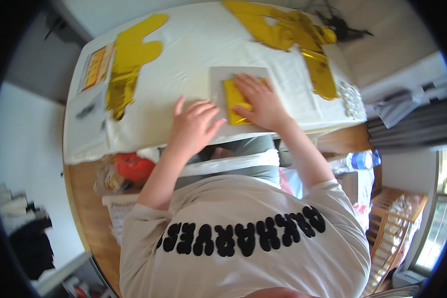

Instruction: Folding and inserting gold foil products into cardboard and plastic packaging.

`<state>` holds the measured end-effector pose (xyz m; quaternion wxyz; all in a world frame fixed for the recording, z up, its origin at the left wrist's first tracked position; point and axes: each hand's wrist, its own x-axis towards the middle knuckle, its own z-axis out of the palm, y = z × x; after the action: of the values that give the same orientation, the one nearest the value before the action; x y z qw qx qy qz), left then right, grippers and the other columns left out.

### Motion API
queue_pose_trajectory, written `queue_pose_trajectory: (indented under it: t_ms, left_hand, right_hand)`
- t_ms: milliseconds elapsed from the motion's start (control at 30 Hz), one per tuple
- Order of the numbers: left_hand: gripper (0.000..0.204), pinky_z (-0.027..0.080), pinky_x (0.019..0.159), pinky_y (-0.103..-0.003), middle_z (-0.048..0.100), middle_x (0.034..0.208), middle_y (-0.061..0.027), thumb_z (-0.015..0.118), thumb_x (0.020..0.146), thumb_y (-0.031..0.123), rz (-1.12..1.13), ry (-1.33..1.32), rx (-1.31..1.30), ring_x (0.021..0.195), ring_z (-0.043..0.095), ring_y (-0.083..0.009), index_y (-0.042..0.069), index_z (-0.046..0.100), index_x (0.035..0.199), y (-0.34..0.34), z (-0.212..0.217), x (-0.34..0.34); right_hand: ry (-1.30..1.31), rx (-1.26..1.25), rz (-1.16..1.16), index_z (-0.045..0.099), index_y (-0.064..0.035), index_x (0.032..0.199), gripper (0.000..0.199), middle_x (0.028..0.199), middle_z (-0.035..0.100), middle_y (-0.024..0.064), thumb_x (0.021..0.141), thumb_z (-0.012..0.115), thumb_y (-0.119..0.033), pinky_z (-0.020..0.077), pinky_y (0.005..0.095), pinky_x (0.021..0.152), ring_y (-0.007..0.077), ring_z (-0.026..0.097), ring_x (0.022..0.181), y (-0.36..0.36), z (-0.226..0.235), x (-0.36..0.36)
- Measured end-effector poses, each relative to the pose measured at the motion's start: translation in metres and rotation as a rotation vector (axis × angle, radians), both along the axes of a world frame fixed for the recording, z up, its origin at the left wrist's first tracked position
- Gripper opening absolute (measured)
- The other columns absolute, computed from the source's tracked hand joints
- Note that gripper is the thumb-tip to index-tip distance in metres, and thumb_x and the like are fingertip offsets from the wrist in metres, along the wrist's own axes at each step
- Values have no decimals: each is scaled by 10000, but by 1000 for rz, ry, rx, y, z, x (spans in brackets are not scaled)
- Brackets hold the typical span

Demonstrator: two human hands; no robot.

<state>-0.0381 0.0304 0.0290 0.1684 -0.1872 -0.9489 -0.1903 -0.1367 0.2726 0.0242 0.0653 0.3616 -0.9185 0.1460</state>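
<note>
My right hand [264, 103] lies flat with fingers stretched over a folded, shiny gold foil piece [230, 102], pressing it against a thin grey board [217, 79]. The foil looks like a folded, deflated balloon. Part of it is hidden under my palm and fingers. Just left of the board, my left hand [194, 121] has its fingers apart and holds nothing. Its fingertips are close to the board's left edge; whether they touch it I cannot tell.
Flat gold foil shapes [134, 47] lie on the left of the white-covered table [188, 54], with more crumpled gold foil [278, 34] at the back right. A printed card [95, 68], a heap of small whitish pieces [351, 101] and a dark cabled object [338, 26] surround them.
</note>
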Motion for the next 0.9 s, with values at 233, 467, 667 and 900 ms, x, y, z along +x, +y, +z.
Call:
queue_pose_trajectory:
  t_ms: [233,467,667,900]
  left_hand:
    - [198,400,1113,-470,758,1168,-60,710,941,216,-320,53,129,1161,662,-252,114,784,1094,107,72,-98]
    - [239,518,996,-410,755,1116,-86,740,906,249,-614,-106,219,1135,664,-310,119,792,1099,300,36,-200]
    - [303,453,1052,-443,698,1213,-64,731,908,328,-598,-30,40,1198,631,-283,150,719,1153,388,4,-246]
    - [210,497,979,-423,724,1121,-63,735,924,295,-599,-147,-9,1118,666,-284,125,722,1047,401,1,-251]
  right_hand:
    - [98,-365,27,638,-114,1299,502,1321,650,125,885,677,-394,364,514,1138,367,528,1324,1,-8,2]
    - [-104,-484,98,612,-80,1331,556,1397,587,175,902,680,-427,382,493,1136,380,530,1300,12,-20,-3]
    - [285,-521,32,529,-99,1454,637,1501,526,143,938,649,-452,351,424,1189,306,463,1402,-15,-91,-22]
    - [284,-419,-70,519,-109,1493,624,1584,484,113,980,588,-457,291,443,1240,279,413,1471,-22,-109,-27]
